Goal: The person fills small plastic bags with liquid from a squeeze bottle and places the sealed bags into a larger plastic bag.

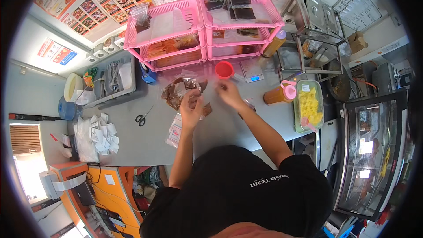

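Note:
My left hand (191, 108) is over the near right side of a pile of clear plastic sachets (175, 93) with dark brown contents. Its fingers are bent, and a small brown sachet (207, 109) shows beside it; whether the hand grips that sachet cannot be made out. My right hand (228, 94) is just below a red plastic cup (224, 70), fingers curled. A small dark spot shows at those fingers, too blurred to name. Under my left wrist lie flat printed plastic bags (174, 131). Another small packet (250, 104) is partly hidden by my right forearm.
Black-handled scissors (141, 119) lie left on the steel table (129, 142). A digital scale (252, 72), a sauce bottle (276, 97) and a tub of yellow food (309, 105) stand right. Pink racks (165, 60) line the back. Paper slips (104, 135) lie at the left.

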Motion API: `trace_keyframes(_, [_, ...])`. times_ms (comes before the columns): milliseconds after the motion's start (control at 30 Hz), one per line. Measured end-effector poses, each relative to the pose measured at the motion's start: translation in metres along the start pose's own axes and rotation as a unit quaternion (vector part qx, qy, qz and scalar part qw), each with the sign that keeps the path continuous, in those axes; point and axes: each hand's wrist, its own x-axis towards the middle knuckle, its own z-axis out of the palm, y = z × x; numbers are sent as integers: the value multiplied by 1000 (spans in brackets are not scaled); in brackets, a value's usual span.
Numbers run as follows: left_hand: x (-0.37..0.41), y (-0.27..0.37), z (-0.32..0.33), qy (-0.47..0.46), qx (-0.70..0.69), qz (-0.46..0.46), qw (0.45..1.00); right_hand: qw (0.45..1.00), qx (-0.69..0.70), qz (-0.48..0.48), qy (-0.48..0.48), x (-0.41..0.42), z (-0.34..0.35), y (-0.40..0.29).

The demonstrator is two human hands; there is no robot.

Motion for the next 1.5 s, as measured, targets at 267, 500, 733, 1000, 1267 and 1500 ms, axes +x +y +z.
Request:
trace_keyframes(267, [4, -71, -39, 42, 369, -17, 928, 893, -296, 42, 336, 33, -107, 10])
trace_keyframes(500, [34, -75, -29, 41, 425, 42, 903, 916, -117, 74, 377, -6, -108, 24])
trace_keyframes(733, [53, -82, -16, -8, 479, 24, 877, 956, -115, 61, 262, -70, -46, 50])
trace_keyframes(1000, [51, -106, -24, 4, 404, 43, 914, 934, -181, 29, 305, -28, -72, 62])
trace_keyframes(1267, [40, -98, -34, 91, 464, 64, 879, 859, -384, -17, 338, 62, -101, 77])
trace_keyframes(1500, [33, -92, -51, 77, 443, 19, 893, 854, -314, -132, 393, 59, -92, 67])
